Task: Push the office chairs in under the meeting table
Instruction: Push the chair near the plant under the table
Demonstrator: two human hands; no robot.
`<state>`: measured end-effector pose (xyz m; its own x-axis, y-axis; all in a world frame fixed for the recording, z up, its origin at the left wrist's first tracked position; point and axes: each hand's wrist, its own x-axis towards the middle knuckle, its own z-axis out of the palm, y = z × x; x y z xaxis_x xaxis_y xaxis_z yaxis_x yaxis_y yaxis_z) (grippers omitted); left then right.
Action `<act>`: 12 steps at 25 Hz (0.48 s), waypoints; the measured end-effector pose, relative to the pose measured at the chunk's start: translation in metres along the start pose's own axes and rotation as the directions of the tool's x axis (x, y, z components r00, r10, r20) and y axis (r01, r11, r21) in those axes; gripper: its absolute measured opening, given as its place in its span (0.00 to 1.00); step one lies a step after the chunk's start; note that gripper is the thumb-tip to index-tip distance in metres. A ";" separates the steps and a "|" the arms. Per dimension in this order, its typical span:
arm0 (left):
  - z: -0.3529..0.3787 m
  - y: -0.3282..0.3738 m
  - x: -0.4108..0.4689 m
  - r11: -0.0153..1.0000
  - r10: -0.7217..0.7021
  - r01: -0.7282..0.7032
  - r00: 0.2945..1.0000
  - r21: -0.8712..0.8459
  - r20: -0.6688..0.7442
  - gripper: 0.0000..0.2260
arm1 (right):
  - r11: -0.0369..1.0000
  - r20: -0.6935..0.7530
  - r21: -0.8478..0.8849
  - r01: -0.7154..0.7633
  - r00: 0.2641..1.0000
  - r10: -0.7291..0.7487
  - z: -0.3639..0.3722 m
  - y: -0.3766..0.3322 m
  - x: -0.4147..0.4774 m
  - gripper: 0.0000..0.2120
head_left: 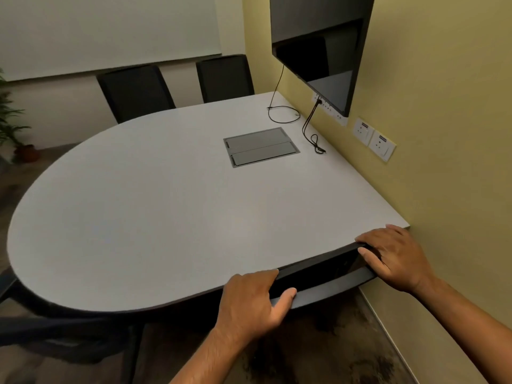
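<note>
The white meeting table (155, 206) fills the middle of the head view. At its near right edge a dark office chair back (327, 275) sits tight against the tabletop. My left hand (249, 303) grips the left part of that chair back's top. My right hand (393, 259) grips its right end, beside the wall. Two more dark chairs (135, 92) (224, 77) stand pushed in at the far side. Another dark chair (50, 336) shows blurred at the near left, its back against the table edge.
A yellow wall (443, 134) with sockets (372, 138) runs along the table's right side, under a mounted screen (321, 45). Cables (310, 128) and a grey flap box (261, 147) lie on the tabletop. A potted plant (11, 120) stands at far left.
</note>
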<state>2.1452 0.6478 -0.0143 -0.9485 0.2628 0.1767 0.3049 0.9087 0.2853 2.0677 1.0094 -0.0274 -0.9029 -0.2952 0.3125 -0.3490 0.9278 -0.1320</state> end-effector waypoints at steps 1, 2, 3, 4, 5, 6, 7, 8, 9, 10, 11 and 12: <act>-0.001 -0.006 0.002 1.000 0.002 -0.002 1.000 0.001 0.007 0.28 | 1.000 -0.015 0.004 -0.002 1.000 0.002 0.003 -0.003 0.001 0.25; -0.002 -0.013 0.004 1.000 0.011 -0.011 1.000 0.003 0.009 0.28 | 1.000 -0.030 0.008 -0.010 1.000 0.011 0.005 -0.007 0.001 0.25; -0.003 -0.018 0.006 1.000 0.018 -0.018 1.000 0.001 0.003 0.28 | 1.000 -0.040 0.015 -0.016 0.999 0.017 0.007 -0.010 0.001 0.25; -0.004 -0.022 0.007 1.000 0.025 -0.025 1.000 -0.008 -0.009 0.28 | 1.000 -0.047 0.019 -0.020 0.999 0.020 0.009 -0.012 0.002 0.25; -0.005 -0.024 0.008 0.999 0.031 -0.031 0.999 -0.020 -0.018 0.28 | 1.000 -0.047 0.023 -0.020 0.999 0.021 0.011 -0.014 0.003 0.25; -0.006 -0.026 0.008 0.999 0.034 -0.035 0.999 -0.031 -0.022 0.27 | 0.999 -0.044 0.028 -0.019 0.999 0.021 0.012 -0.015 0.004 0.25; -0.006 -0.027 0.009 0.999 0.038 -0.038 0.999 -0.037 -0.023 0.27 | 0.999 -0.041 0.033 -0.020 0.999 0.021 0.013 -0.014 0.004 0.26; -0.005 -0.027 0.009 0.998 0.039 -0.040 0.999 -0.038 -0.021 0.27 | 0.999 -0.039 0.038 -0.021 0.999 0.023 0.015 -0.012 0.004 0.26; -0.004 -0.027 0.009 0.999 0.036 -0.036 0.999 -0.031 -0.011 0.27 | 0.999 -0.031 0.039 -0.024 0.999 0.025 0.015 -0.011 0.003 0.27; -0.004 -0.027 0.009 0.999 0.028 -0.028 1.000 -0.022 0.002 0.27 | 0.999 -0.013 0.037 -0.029 0.999 0.030 0.015 -0.010 0.002 0.29; -0.003 -0.026 0.009 1.000 0.016 -0.016 1.000 -0.013 0.018 0.28 | 0.999 0.013 0.028 -0.036 0.999 0.036 0.016 -0.009 0.002 0.31; -0.003 -0.026 0.008 1.000 0.006 -0.006 1.000 -0.003 0.030 0.28 | 0.999 0.046 0.012 -0.046 0.998 0.045 0.015 -0.009 0.003 0.34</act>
<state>2.1297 0.6255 -0.0178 -0.9489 0.2777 0.1497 0.3104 0.9063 0.2868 2.0644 0.9967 -0.0394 -0.9284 -0.2634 0.2622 -0.3103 0.9376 -0.1571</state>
